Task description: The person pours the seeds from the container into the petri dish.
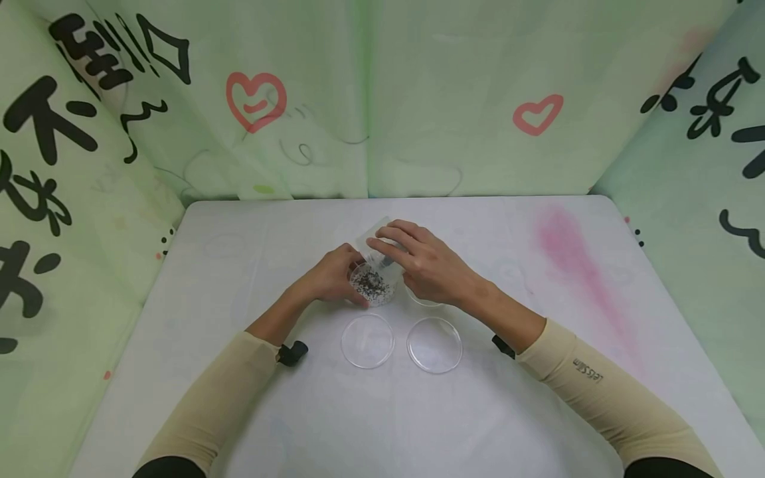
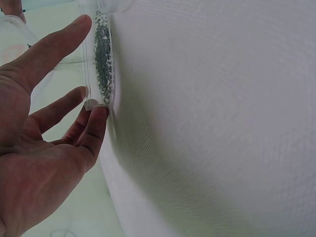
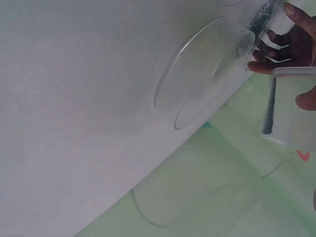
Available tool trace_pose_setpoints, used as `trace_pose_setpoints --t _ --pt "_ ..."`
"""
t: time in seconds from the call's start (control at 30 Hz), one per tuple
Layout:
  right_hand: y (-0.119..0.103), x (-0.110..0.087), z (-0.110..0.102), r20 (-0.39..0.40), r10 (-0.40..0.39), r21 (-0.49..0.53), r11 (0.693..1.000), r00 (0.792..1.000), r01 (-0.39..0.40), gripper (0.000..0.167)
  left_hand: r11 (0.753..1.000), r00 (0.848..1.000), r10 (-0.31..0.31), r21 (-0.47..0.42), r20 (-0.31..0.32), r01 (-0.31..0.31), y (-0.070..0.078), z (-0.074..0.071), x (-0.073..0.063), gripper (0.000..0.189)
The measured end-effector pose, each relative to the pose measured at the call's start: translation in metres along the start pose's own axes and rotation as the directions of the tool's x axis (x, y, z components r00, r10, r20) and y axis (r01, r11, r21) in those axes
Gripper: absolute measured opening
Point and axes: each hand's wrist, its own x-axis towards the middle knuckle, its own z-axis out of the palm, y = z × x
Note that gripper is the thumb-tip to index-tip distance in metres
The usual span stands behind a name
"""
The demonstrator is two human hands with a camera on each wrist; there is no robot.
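Note:
A clear round petri dish with dark and light grains inside is held by my left hand at the middle of the table. In the left wrist view the thumb and fingers of that hand curl round the dish's rim; the layer of grains shows through its wall. My right hand grips a clear, straight-sided plastic container above the dish, tilted. Dark grains gather along one side of this container in the right wrist view. Part of the container is hidden behind the right fingers.
Two clear round dishes or lids, a left one and a right one, lie on the white table nearer the person. Another clear round piece sits partly under the right hand. Green curtains hang round the table.

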Motion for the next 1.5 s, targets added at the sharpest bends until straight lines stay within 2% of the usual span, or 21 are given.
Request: trace_pose_setpoints --t 0.37,0.73,1.07,1.2,1.4,1.5 --pt "-0.0006 0.001 0.0012 -0.014 -0.018 0.003 1.0 1.0 0.018 0.071 1.0 1.0 0.024 -0.009 -0.011 -0.024 -0.0029 0.0002 0.0003 0.072" --pt "-0.0016 0.0012 0.0012 -0.007 -0.021 0.0 1.0 1.0 0.021 0.07 1.0 1.0 0.008 -0.023 -0.011 -0.008 -0.0022 0.0013 0.0007 0.069" --pt "-0.0063 0.0038 -0.0008 -0.009 -0.044 -0.001 0.999 0.999 0.044 0.07 0.996 1.0 0.022 -0.087 -0.013 -0.023 -0.0035 0.0015 -0.0005 0.085" --pt "-0.007 0.0044 -0.0019 -0.01 -0.039 0.01 0.999 0.999 0.039 0.07 0.995 1.0 0.024 -0.099 -0.016 -0.025 -0.003 0.0014 -0.0011 0.085" --pt "-0.0054 0.0035 -0.0018 -0.008 -0.025 0.029 0.999 1.0 0.025 0.071 0.997 1.0 0.017 -0.075 -0.012 -0.018 -0.0017 0.0008 -0.0009 0.077" --pt "-0.0023 0.0017 -0.002 -0.004 0.017 0.093 0.996 1.0 -0.016 0.076 0.999 1.0 0.023 -0.044 -0.01 -0.023 -0.0018 0.0002 0.0001 0.074"
